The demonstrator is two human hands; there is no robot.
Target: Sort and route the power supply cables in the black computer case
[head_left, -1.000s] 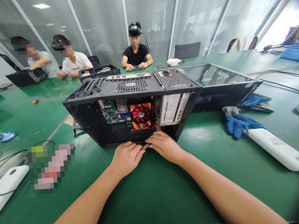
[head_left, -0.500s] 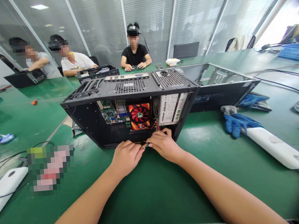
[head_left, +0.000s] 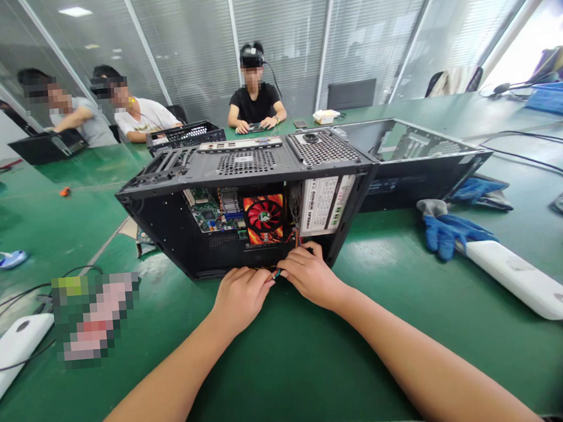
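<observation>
Pinching thin, multicoloured insulated wires (head_left: 277, 273) with the bare left hand (head_left: 242, 296) and bare right hand (head_left: 312, 275), close together at the near lower edge of the open-sided black metal computer case (head_left: 157, 214), presumably to steady the flexible strands from both sides.

On the right of my feed I see a blue work glove with a grey cuff (head_left: 451, 231) at one end of a long, white, rounded device (head_left: 525, 279). Across the glossy green table (head_left: 294, 366), a person in a black T-shirt (head_left: 254, 102) sits facing my camera, near a dark grey chair back (head_left: 351, 94).
</observation>
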